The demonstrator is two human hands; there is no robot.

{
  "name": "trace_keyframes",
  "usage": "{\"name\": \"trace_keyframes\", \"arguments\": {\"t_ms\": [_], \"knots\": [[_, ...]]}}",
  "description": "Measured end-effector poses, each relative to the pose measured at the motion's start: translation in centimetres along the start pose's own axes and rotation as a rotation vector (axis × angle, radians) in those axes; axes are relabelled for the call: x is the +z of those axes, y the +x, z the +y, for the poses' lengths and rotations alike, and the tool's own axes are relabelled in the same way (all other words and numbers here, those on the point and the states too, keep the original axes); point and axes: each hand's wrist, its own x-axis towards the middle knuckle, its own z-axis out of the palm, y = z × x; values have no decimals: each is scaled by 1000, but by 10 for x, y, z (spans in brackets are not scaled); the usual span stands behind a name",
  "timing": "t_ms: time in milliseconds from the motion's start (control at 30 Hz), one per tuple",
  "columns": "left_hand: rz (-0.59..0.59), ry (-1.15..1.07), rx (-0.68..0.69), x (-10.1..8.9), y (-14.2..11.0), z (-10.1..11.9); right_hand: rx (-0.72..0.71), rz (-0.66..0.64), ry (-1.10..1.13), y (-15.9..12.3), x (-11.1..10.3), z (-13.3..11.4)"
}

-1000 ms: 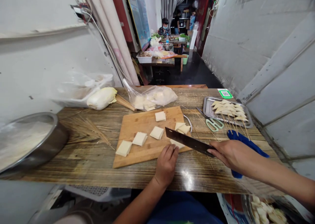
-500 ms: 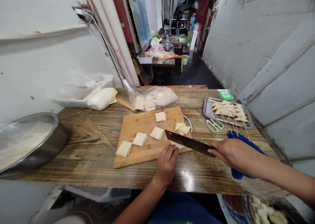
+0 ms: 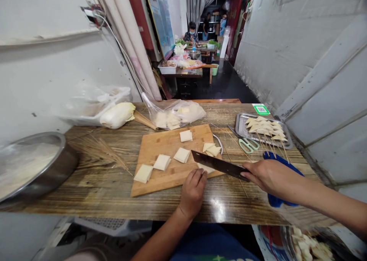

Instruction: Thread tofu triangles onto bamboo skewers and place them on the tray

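Right hand is wrapped around the handle of a cleaver, blade angled toward ten o'clock, lying low over the near right corner of the cutting board. Left hand sits at six o'clock from the blade, fingers curled down, fingertips pressing a pale tofu sheet that lies just under the knife edge at the board's near edge. At twelve o'clock from the blade, a little pile of cut triangles. Out across the board, four square tofu pieces: one at the far edge, one in the middle, two more trailing toward eight o'clock.

Off the board at two o'clock, green-handled scissors on the worktop, then a metal tray of skewered tofu triangles. A blue cloth lies under the right wrist. At eleven o'clock, a plastic bag of tofu, a napa cabbage, loose bamboo skewers, and a steel basin at nine o'clock.
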Motion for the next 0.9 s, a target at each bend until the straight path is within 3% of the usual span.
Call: {"name": "trace_keyframes", "arguments": {"t_ms": [900], "knots": [[-11,17,10,1,0,0,-5,-69,19,8,1,6]]}}
